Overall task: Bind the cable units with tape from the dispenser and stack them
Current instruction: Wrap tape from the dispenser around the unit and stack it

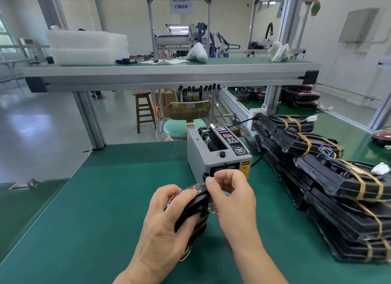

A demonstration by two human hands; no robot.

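Item 1. Tape dispenser: grey box with a black knob on top and a yellow caution label beside its front slot. It stands on the green bench mat and serves as the reference for all entries below.

Item 2. Cable unit: black, held clear of the mat, just in front of the dispenser's slot. Coloured wires show at its lower end.

Item 3. Left hand: in front of the dispenser and slightly left of it. Its fingers are curled round the cable unit, gripping it from the left side.

Item 4. Right hand: directly in front of the dispenser, touching the unit's right side. Thumb and forefinger pinch a clear tape strip lying over the top of the unit; the other fingers are curled in.

Item 5. Stack of bound units: right of the dispenser, black units piled in overlapping layers, each banded with tan tape. White connectors and coloured wires stick out in places.

Item 6. Upper shelf: behind and above the dispenser. It carries white foam blocks on the left and a white cloth on the right.

Item 7. Wooden stool and green-seated chair: on the floor behind the dispenser.
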